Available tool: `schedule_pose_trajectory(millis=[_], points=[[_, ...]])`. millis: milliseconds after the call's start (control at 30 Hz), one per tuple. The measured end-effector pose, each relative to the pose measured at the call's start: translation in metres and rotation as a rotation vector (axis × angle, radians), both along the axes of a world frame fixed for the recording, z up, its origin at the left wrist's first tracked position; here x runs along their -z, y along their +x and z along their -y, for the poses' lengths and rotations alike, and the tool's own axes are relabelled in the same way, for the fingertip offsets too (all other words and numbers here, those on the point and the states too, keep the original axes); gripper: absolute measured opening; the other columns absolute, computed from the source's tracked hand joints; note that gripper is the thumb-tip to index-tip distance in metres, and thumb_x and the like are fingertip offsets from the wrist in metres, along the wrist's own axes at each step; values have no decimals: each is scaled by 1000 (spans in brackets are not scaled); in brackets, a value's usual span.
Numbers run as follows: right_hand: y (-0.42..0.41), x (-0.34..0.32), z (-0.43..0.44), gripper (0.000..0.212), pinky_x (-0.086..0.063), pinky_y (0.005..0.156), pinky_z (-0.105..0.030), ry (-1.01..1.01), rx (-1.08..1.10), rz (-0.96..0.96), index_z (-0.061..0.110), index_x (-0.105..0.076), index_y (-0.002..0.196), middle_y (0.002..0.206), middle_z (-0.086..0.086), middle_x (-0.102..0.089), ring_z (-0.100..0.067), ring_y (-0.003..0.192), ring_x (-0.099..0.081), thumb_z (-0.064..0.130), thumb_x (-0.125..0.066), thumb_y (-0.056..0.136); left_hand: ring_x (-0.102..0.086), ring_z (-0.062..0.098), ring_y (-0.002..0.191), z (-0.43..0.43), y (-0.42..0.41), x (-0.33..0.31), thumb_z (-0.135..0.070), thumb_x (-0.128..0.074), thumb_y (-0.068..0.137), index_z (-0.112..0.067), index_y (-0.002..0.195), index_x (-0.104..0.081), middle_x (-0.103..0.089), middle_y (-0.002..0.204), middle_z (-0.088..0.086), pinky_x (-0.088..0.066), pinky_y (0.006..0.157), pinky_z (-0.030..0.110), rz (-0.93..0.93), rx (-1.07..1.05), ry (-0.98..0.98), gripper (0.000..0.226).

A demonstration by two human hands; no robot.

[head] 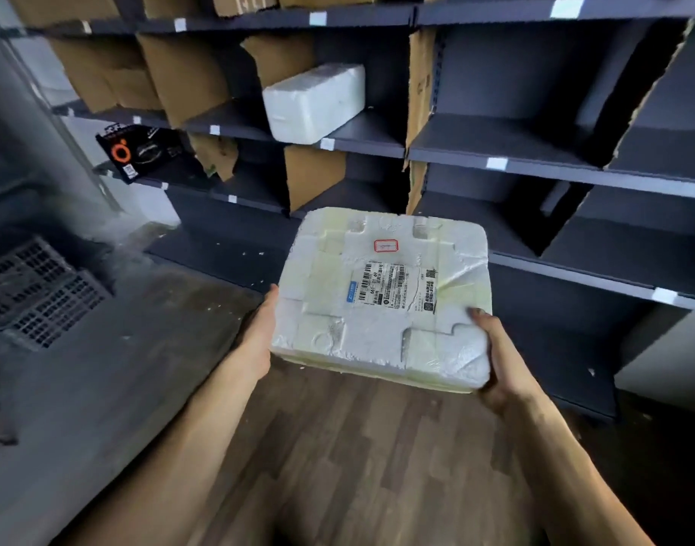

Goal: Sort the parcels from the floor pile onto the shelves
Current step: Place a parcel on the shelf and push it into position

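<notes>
I hold a white foam parcel (381, 297), wrapped in clear tape with a shipping label on top, in front of me above the wooden floor. My left hand (259, 336) grips its left edge, fingers underneath and out of sight. My right hand (499, 356) grips the near right corner, thumb on top. The dark shelving unit (495, 149) stands just beyond the parcel, with cardboard dividers between its compartments.
A white foam box (314, 102) lies on the middle shelf, upper centre. A black box with an orange ring (135, 151) sits on a lower shelf at left. Brown cardboard boxes (102, 72) fill the upper left. A black plastic crate (35, 285) stands on the floor at left.
</notes>
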State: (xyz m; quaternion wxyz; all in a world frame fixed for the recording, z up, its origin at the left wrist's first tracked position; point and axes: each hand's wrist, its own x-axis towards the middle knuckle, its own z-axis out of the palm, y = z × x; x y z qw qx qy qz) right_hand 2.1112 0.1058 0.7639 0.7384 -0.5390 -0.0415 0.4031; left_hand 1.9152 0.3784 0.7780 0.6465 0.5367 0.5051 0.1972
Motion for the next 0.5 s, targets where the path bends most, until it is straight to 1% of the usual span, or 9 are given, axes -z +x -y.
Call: schedule_pose_trajectory(millis=[67, 100, 133, 233, 300, 367, 400, 433, 500], points=[[-13, -4, -36, 48, -57, 100, -50, 8, -32, 7, 11, -70, 130, 126, -18, -73, -36, 115, -71, 45, -61, 98, -67, 16, 110, -37, -22, 5, -87, -41, 87, -34, 125, -70, -72, 123, -6, -52, 97, 34, -8, -17, 29, 71], [-21, -6, -53, 47, -57, 98, -49, 8, -46, 9, 11, -71, 129, 125, -18, -73, -36, 114, -71, 45, -61, 98, -66, 15, 111, -55, -33, 8, -91, -43, 83, -35, 126, -69, -71, 126, -7, -51, 100, 35, -24, -37, 30, 76], [-28, -8, -69, 48, -56, 100, -51, 9, -62, 11, 11, -70, 130, 126, -18, -73, -37, 115, -70, 45, -61, 98, -66, 15, 113, -68, -42, 6, -93, -43, 81, -36, 127, -69, -71, 127, -7, -50, 101, 36, -8, -57, 29, 78], [-45, -14, -119, 50, -53, 104, -57, -2, -76, 26, 13, -70, 132, 128, -19, -72, -40, 119, -69, 47, -64, 95, -67, 16, 112, -113, -66, 6, -80, -42, 92, -32, 126, -71, -73, 122, -8, -50, 102, 37, 44, -74, 9, 65], [-54, -19, -153, 50, -52, 105, -59, -1, -92, 50, 14, -71, 131, 129, -19, -72, -39, 118, -69, 47, -65, 95, -68, 18, 111, -148, -79, 10, -82, -46, 87, -33, 123, -73, -74, 122, -8, -50, 105, 41, 46, -86, -2, 67], [-62, -25, -190, 51, -52, 103, -62, -3, -107, 66, 16, -70, 132, 130, -18, -71, -39, 118, -69, 48, -68, 92, -69, 19, 113, -187, -95, 13, -91, -50, 77, -36, 124, -72, -73, 124, -9, -50, 107, 44, 71, -110, 2, 75], [-64, -28, -203, 55, -51, 102, -66, -6, -100, 67, 17, -68, 135, 132, -18, -70, -41, 118, -69, 50, -71, 90, -69, 18, 112, -200, -99, 12, -91, -50, 78, -37, 124, -72, -74, 124, -10, -51, 106, 44, 70, -107, -2, 74], [-64, -30, -212, 62, -48, 99, -74, -5, -95, 70, 20, -65, 138, 133, -18, -69, -44, 119, -67, 53, -75, 86, -70, 18, 110, -208, -101, 8, -86, -50, 83, -36, 122, -74, -75, 120, -10, -52, 104, 42, 75, -100, -2, 68], [-68, -34, -241, 74, -38, 91, -89, -22, -125, 74, 25, -59, 142, 134, -18, -68, -51, 119, -65, 59, -80, 79, -73, 18, 105, -230, -113, -5, -78, -48, 91, -34, 117, -76, -78, 112, -10, -54, 101, 40, 101, -90, 11, 58]])
